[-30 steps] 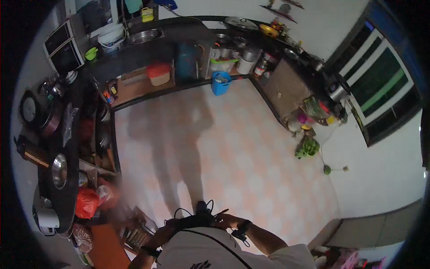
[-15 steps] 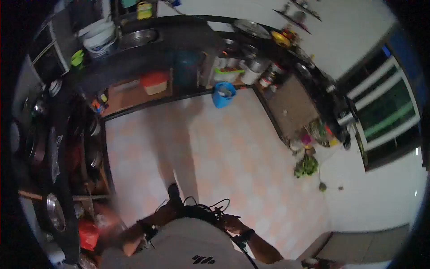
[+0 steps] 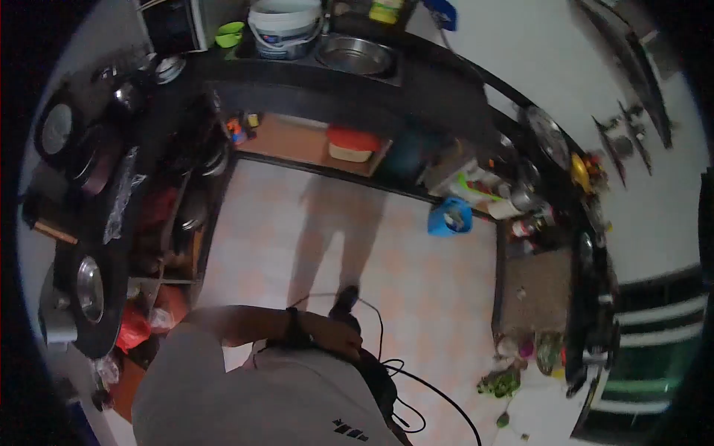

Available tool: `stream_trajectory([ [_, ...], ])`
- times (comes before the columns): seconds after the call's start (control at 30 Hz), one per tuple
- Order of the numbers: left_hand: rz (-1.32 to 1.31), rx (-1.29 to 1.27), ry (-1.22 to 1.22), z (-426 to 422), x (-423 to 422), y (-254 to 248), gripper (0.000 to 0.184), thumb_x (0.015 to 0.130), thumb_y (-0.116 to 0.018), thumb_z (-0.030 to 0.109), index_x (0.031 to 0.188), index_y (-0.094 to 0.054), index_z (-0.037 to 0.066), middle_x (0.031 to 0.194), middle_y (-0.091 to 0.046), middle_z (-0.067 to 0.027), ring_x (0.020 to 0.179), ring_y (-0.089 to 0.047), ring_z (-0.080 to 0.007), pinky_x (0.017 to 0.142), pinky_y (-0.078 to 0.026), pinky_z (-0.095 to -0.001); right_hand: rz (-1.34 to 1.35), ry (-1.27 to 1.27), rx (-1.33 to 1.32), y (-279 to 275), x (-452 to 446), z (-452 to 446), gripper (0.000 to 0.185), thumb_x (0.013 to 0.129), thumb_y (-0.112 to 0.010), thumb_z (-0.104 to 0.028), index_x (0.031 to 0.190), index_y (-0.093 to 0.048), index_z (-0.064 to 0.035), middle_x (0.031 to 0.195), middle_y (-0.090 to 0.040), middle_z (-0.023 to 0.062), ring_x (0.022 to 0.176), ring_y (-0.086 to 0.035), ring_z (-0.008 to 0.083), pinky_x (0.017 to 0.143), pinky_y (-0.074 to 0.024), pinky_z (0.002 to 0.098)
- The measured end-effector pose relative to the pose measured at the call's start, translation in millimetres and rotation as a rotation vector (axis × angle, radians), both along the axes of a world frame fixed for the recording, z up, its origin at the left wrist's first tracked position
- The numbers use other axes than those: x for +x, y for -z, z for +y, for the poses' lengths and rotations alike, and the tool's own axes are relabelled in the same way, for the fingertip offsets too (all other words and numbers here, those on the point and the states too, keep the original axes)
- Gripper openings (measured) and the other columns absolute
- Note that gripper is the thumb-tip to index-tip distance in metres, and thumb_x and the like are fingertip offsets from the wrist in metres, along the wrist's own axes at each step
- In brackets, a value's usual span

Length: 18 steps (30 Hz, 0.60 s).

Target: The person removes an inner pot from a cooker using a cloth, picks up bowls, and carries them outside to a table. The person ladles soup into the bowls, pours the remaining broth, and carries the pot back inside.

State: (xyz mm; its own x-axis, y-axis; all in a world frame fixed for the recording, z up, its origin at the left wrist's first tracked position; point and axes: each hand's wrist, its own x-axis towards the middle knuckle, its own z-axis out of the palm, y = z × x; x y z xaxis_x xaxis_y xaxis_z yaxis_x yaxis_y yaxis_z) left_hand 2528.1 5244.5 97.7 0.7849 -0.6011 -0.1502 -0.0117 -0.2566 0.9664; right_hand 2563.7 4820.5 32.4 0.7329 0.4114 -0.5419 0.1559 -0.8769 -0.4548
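My left hand (image 3: 343,338) is in front of my waist with its fingers curled in, next to dark material at my front; whatever they hold is hidden. A dark band (image 3: 296,327) circles that wrist. Black cable (image 3: 435,390) loops out beside the hand and trails down to the right. A thinner stretch of cable arcs over the floor just beyond my foot (image 3: 345,299). My right hand is out of view, below or behind my grey shirt (image 3: 275,401).
A dark counter runs round the room, with a white bucket (image 3: 285,30) beside a steel sink (image 3: 355,55). On the tiled floor (image 3: 416,290) stands a blue basket (image 3: 449,218). Leafy greens (image 3: 500,382) lie at right; open shelves with red bags (image 3: 134,325) are at left.
My view has swung, so the room appears shifted and turned. My left arm has come across my waist, and my right hand, earlier at the cables, has left the view.
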Motion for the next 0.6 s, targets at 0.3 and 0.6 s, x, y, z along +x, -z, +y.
stream_trajectory([
  [0.3,0.239,-0.070,-0.337,96,67,40,0.039,0.097,-0.053,0.036,0.112,-0.058,0.001,0.108,-0.061,-0.0136,0.102,-0.058,-0.0257,0.085,-0.047,-0.0386,0.015,-0.466,-0.028,52,275,131,0.016,0.089,-0.060,-0.022,0.094,-0.064,-0.0077,0.082,-0.063,0.0059,0.074,-0.060,0.0221,0.061,-0.0478,0.0332],
  [0.6,-0.456,-0.086,-0.636,150,159,104,0.038,0.097,-0.053,0.035,0.115,-0.056,0.002,0.106,-0.061,-0.0111,0.097,-0.058,-0.0228,0.082,-0.047,-0.0369,-0.056,-0.613,-0.028,45,455,216,0.016,0.089,-0.059,-0.023,0.092,-0.064,-0.0080,0.081,-0.063,0.0063,0.072,-0.061,0.0235,0.058,-0.0482,0.0332],
])
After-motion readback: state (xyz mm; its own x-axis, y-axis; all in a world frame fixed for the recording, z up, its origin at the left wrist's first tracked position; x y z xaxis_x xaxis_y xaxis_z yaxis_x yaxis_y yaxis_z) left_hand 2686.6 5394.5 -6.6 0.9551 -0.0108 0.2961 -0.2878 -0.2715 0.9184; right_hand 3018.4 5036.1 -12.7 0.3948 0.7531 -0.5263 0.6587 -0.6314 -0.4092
